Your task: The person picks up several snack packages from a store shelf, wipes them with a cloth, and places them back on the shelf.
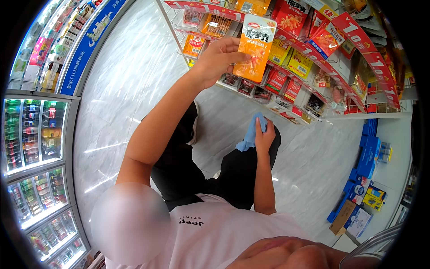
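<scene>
My left hand [223, 60] reaches out to the snack shelf and grips an orange and white snack pouch [256, 50] by its left side, thumb on the front. The pouch is upright, its printed face towards me, and covers part of the shelf rack [304, 53] behind it. Lower down, my right hand [264, 134] is closed around a crumpled light blue cloth [250, 134], close above my right knee. Packets in red [277, 80] and yellow [300, 64] sit in clear compartments just behind and to the right of the pouch.
Red price strips [349, 30] run along the curved shelf edges. Lit drink coolers [35, 131] line the left side. Blue crates [368, 154] and a cardboard box [344, 217] stand at the right. Grey floor tiles [107, 111] lie below me.
</scene>
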`<state>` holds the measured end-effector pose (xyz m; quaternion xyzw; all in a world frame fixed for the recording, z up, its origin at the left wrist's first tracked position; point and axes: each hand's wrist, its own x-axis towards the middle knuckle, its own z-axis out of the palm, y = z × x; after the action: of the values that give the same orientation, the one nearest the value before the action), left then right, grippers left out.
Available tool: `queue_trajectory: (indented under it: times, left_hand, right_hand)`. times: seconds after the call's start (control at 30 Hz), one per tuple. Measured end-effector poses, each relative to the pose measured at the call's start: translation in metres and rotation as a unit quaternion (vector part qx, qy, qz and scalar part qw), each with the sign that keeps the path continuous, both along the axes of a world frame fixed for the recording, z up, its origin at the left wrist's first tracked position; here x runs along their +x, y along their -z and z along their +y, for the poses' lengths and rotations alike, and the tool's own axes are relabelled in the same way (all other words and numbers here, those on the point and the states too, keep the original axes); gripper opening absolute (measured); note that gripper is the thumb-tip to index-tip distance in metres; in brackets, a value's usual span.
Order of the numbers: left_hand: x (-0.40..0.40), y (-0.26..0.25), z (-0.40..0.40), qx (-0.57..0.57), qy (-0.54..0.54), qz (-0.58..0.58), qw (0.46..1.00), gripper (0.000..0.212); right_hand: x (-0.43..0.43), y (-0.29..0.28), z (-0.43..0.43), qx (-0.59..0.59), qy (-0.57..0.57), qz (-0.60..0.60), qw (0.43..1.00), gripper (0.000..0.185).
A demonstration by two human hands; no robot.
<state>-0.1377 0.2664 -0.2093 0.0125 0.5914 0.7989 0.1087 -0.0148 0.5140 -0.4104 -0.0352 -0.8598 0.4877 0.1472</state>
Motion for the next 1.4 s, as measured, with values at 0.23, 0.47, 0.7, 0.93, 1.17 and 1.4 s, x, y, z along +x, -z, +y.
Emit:
queue_trajectory:
  times: [0.23, 0.47, 0.7, 0.93, 1.17, 1.4]
  left_hand:
    - [0.015, -0.006, 0.004, -0.036, 0.041, -0.033, 0.998, 0.041]
    - [0.026, -0.009, 0.019, -0.041, 0.097, -0.011, 0.994, 0.036]
    - [0.032, -0.011, 0.047, -0.061, 0.118, -0.033, 0.991, 0.029]
    - [0.04, -0.009, 0.076, -0.118, 0.172, 0.003, 0.978, 0.029]
    - [0.037, -0.004, 0.079, -0.085, 0.162, 0.037, 0.982, 0.028]
    - [0.041, -0.004, 0.076, -0.115, 0.225, 0.003, 0.968, 0.029]
  right_hand:
    - [-0.006, -0.005, -0.008, -0.008, -0.017, -0.014, 1.0, 0.03]
    - [-0.012, -0.005, 0.006, -0.115, 0.034, -0.04, 0.992, 0.029]
    - [-0.024, -0.149, 0.017, -0.225, 0.109, 0.142, 0.958, 0.026]
    - [-0.058, -0.178, -0.006, 0.004, 0.094, 0.255, 0.962, 0.025]
    - [-0.037, -0.153, -0.01, 0.081, 0.038, 0.257, 0.962, 0.029]
    - [-0.057, -0.18, -0.005, 0.057, 0.122, 0.252, 0.958, 0.026]
